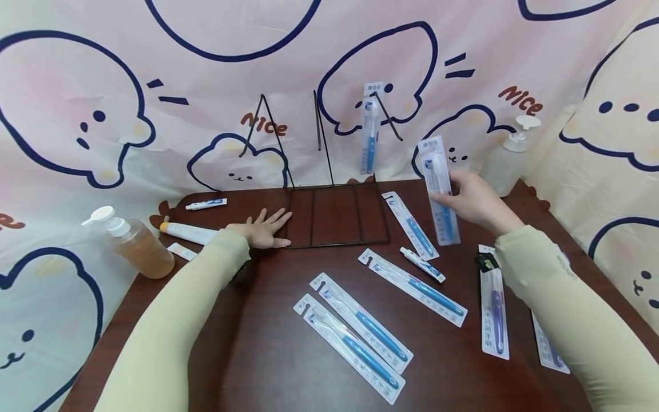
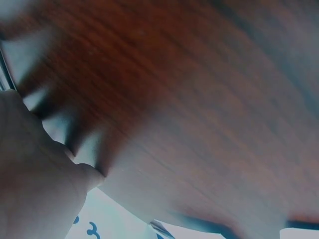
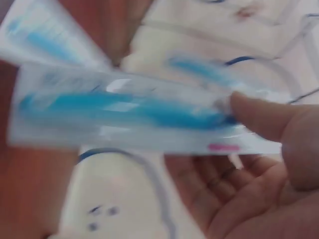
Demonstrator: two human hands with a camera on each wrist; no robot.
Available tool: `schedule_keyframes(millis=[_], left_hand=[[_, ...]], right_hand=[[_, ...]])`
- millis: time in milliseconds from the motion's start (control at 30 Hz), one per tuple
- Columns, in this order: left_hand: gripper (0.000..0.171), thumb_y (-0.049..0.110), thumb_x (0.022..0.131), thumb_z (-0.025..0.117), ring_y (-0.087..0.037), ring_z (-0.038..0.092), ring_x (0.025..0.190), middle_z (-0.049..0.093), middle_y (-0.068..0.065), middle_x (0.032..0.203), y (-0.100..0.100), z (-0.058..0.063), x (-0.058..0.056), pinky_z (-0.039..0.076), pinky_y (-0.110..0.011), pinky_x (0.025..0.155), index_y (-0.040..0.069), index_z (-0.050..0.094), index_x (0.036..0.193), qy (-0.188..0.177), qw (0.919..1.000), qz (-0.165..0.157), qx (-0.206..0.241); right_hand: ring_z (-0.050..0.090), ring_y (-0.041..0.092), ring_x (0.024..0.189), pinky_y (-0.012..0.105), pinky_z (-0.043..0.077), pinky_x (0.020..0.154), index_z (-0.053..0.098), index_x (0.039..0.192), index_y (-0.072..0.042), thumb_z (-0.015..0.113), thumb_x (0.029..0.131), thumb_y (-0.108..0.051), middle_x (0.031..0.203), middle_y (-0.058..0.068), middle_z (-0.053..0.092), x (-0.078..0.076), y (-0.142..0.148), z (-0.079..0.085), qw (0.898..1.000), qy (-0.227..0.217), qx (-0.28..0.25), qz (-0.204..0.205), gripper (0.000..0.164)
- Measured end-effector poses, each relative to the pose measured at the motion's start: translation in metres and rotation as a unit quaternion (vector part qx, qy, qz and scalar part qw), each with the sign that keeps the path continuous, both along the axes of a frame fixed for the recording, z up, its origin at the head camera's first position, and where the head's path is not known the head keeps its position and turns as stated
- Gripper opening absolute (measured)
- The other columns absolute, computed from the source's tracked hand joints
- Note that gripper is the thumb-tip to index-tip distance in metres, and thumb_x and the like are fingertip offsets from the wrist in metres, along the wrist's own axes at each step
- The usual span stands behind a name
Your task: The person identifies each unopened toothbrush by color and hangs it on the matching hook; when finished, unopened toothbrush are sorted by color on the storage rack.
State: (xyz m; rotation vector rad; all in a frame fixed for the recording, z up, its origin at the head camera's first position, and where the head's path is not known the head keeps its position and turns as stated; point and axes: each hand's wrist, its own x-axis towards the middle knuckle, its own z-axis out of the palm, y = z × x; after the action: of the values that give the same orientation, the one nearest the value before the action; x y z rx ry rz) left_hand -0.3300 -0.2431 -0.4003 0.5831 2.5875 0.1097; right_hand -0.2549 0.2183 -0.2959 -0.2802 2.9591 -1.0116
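My right hand [image 1: 476, 197] pinches a packaged blue toothbrush [image 1: 438, 191] by its right edge, thumb in front, and holds it nearly upright above the table's right side. The same package [image 3: 124, 117] spans the right wrist view, blurred. My left hand [image 1: 262, 229] lies with spread fingers on the table, touching the left side of a black wire rack [image 1: 337, 246]. Another packaged blue toothbrush [image 1: 370, 134] hangs from the rack's right hook. The left wrist view has the left hand [image 2: 40, 174] at its left edge, over brown wood.
Several packaged blue toothbrushes [image 1: 360, 323] lie on the table, with a small toothpaste tube [image 1: 422, 264] among them. Purple toothbrush packs [image 1: 495, 312] lie at the right. Pump bottles stand left [image 1: 141, 249] and back right [image 1: 507, 163]. Toothpaste tubes [image 1: 190, 233] lie behind the left forearm.
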Motion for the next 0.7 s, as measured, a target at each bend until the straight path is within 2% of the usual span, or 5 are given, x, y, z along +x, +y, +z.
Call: schedule_keyframes(millis=[133,267,467,700], left_hand=[[0.085,0.063,0.086,0.042,-0.042,-0.012,0.134,-0.011,-0.002,0.153,-0.003,-0.001,-0.001,0.002,-0.067,0.098,0.025,-0.004,0.148,0.008,1.0000,0.003,-0.002],[0.086,0.064,0.086,0.041,-0.041,-0.012,0.134,-0.012,-0.001,0.153,-0.005,-0.004,-0.002,0.001,-0.067,0.098,0.026,-0.004,0.148,0.004,1.0000,0.004,0.003],[0.086,0.064,0.086,0.041,-0.041,-0.013,0.134,-0.012,-0.002,0.153,-0.004,-0.006,-0.001,0.000,-0.066,0.099,0.025,-0.004,0.148,-0.003,1.0000,0.001,0.004],[0.086,0.064,0.086,0.041,-0.041,-0.012,0.135,-0.011,-0.001,0.153,-0.002,-0.005,-0.001,0.000,-0.066,0.099,0.026,-0.004,0.148,0.011,0.9999,-0.002,0.003]], right_hand=[[0.058,0.033,0.096,0.056,0.047,0.077,0.043,0.134,-0.009,0.059,0.089,-0.037,0.117,0.016,0.055,0.025,-0.023,0.017,0.996,0.063,-0.046,0.045,0.056],[0.059,0.029,0.092,0.051,0.049,0.075,0.045,0.131,-0.009,0.060,0.088,-0.035,0.113,0.013,0.057,0.037,-0.044,0.025,0.992,0.088,-0.060,0.067,0.053],[0.059,0.029,0.094,0.051,0.049,0.075,0.044,0.132,-0.009,0.059,0.089,-0.035,0.114,0.012,0.056,0.031,-0.060,0.023,0.993,0.074,-0.065,0.072,0.052],[0.059,0.028,0.096,0.049,0.049,0.076,0.039,0.137,-0.013,0.054,0.091,-0.038,0.116,0.012,0.055,0.010,-0.066,0.020,0.994,0.064,-0.069,0.062,0.055]])
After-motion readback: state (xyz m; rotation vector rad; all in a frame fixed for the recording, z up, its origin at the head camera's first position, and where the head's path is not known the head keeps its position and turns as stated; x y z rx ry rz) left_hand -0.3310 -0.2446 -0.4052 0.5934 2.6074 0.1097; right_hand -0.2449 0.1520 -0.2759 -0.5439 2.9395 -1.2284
